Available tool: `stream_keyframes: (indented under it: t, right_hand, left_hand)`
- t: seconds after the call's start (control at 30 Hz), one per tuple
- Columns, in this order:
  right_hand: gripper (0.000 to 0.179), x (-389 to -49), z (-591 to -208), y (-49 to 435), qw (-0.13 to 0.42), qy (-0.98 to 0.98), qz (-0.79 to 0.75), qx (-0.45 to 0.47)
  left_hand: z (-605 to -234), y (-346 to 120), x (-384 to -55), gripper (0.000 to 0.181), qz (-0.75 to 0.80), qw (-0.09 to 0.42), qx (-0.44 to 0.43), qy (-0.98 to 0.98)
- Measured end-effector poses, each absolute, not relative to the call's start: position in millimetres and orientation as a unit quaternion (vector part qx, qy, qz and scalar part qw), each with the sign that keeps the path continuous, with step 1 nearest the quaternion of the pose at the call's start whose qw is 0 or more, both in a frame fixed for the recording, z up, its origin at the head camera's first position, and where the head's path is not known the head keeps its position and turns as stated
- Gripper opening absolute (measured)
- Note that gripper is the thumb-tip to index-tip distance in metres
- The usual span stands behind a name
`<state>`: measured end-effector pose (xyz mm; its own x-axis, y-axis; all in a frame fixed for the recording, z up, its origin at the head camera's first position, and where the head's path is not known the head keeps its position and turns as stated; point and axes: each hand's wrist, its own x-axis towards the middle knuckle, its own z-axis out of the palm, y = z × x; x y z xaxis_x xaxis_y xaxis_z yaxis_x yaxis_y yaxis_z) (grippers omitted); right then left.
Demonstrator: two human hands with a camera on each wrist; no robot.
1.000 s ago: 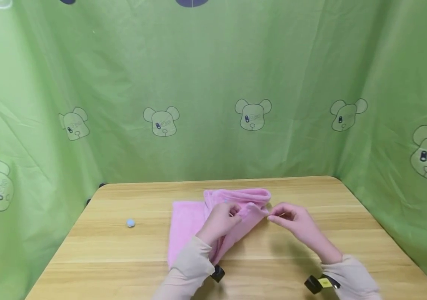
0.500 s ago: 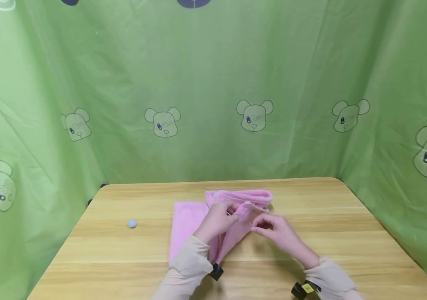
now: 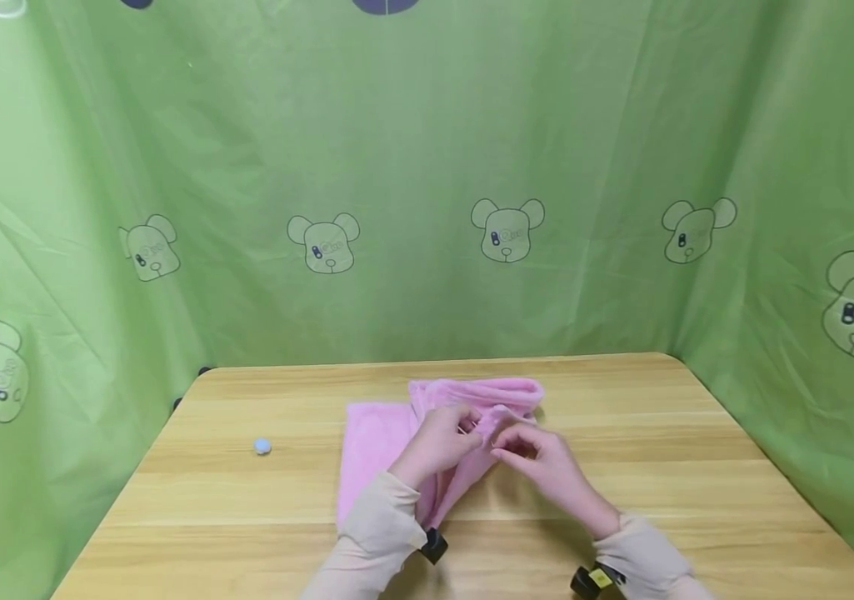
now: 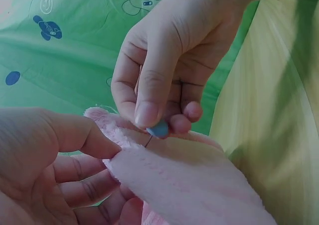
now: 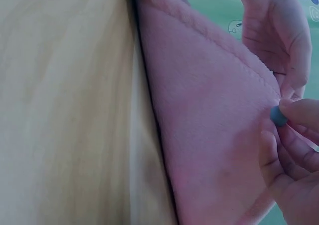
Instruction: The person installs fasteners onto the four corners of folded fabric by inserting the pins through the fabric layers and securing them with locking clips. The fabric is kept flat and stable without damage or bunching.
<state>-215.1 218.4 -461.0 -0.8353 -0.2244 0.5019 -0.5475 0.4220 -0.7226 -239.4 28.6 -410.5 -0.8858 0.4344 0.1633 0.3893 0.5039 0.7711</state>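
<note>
A pink plush cloth [image 3: 374,450] lies folded on the table, one corner raised between the two hands. At that raised edge, the left hand [image 3: 437,440] pinches the cloth between thumb and fingers. The right hand [image 3: 542,462] pinches a pin by its rounded blue head [image 4: 159,129]. In the left wrist view its thin metal shaft [image 4: 148,141] points down at the cloth edge, close to the left thumb. From the right wrist view, the same blue head [image 5: 278,116] shows right at the cloth's corner, with the shaft hidden.
A small light-blue round piece [image 3: 262,447] lies on the wooden table [image 3: 209,500], left of the cloth. Green curtains [image 3: 412,308] printed with bear heads stand behind the table and at both sides. Each wrist wears a black camera.
The right hand has moved left from the cloth's far right corner to close beside the left hand. The left hand keeps its pinch on the cloth, nearly still.
</note>
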Motion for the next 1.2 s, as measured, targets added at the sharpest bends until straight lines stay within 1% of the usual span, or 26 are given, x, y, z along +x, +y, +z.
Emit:
stream_keyframes:
  t: [0.27, 0.4, 0.53, 0.7, 0.93, 1.07, 1.2]
  right_hand:
    - [0.014, -211.6, -462.3, 214.5, 0.137, -0.79, 0.544, 0.247]
    - [0.018, -210.5, -464.5, 211.9, 0.137, -0.787, 0.546, 0.251]
    - [0.022, -210.4, -469.0, 209.9, 0.162, -0.792, 0.53, 0.257]
    - [0.027, -210.5, -471.0, 206.0, 0.211, -0.788, 0.51, 0.273]
    - [0.028, -210.8, -470.2, 204.3, 0.259, -0.799, 0.477, 0.257]
    - [0.029, -211.0, -468.1, 206.3, 0.27, -0.808, 0.468, 0.237]
    - [0.034, -212.3, -466.7, 209.8, 0.277, -0.807, 0.471, 0.222]
  left_hand:
    - [-409.9, 32.7, -235.9, 0.02, 0.436, 0.027, 0.235, 0.868]
    - [-409.8, 33.5, -234.0, 0.019, 0.435, 0.025, 0.233, 0.869]
    - [-410.3, 33.9, -233.7, 0.019, 0.436, 0.022, 0.232, 0.869]
    - [-411.1, 34.7, -234.2, 0.019, 0.442, 0.021, 0.231, 0.866]
    - [-411.0, 35.1, -233.8, 0.018, 0.451, 0.029, 0.23, 0.862]
    - [-410.4, 35.2, -232.8, 0.019, 0.447, 0.031, 0.236, 0.863]
    - [-409.8, 36.4, -231.3, 0.018, 0.439, 0.036, 0.247, 0.863]
